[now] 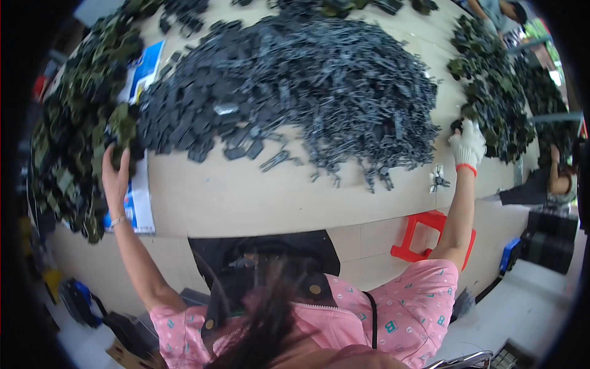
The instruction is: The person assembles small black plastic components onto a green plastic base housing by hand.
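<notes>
My bare left hand (115, 169) reaches far to the left and grips the lower edge of a camouflage-green fabric bundle (123, 126), part of a big camouflage pile (67, 123). My right hand (468, 144), in a white glove with a red cuff, stretches to the right and closes on a dark piece at the edge of a dark green pile (491, 86). Between my hands lies a wide heap of grey and black plastic buckles (307, 80) on the pale table (258, 197).
A small metal clip (439, 179) lies near my right wrist. Blue-and-white printed sheets (138, 206) lie under the left pile. A red plastic stool (430, 237) stands below the table edge. Another person (556, 175) sits at the right beside black crates (553, 237).
</notes>
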The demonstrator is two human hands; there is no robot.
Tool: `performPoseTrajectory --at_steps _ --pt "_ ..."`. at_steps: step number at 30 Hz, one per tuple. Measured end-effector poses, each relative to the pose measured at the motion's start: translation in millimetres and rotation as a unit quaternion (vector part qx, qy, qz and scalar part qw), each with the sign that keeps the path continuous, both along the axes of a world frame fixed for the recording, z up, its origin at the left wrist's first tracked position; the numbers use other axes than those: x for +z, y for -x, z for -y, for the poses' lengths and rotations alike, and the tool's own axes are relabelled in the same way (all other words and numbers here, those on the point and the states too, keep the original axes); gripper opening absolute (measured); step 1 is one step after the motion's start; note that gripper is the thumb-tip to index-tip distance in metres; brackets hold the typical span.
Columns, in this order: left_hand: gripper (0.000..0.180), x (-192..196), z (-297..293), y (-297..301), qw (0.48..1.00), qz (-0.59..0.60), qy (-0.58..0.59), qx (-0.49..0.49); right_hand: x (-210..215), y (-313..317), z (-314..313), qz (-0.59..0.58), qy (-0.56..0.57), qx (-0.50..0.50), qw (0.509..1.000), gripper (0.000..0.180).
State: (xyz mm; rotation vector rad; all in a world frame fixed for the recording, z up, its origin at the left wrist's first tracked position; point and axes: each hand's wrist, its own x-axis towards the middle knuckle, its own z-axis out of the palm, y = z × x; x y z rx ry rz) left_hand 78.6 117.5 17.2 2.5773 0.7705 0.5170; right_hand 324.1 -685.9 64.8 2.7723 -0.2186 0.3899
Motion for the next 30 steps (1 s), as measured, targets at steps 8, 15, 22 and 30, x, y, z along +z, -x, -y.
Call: performPoseTrajectory --at_steps 8,15,22,30 --pt "0.061 -2.7 2.2 -10.5 0.996 0.023 0.080 0.024 15.9 -163.1 62.4 0.036 -0.154 0.009 0.987 0.055" --pt "0.055 -13.7 -15.6 6.6 0.992 0.022 0.108 0.054 1.0 -269.0 51.6 -0.014 -0.234 -0.163 0.958 0.084" --pt "0.054 -14.7 -4.6 0.2 0.985 0.065 0.158 0.035 -24.5 -254.9 49.0 0.037 -0.080 -0.096 0.992 0.054" --pt "0.053 -15.8 4.4 -7.4 0.988 0.080 0.131 0.023 39.1 -161.9 4.7 0.183 0.046 0.283 0.940 0.057"
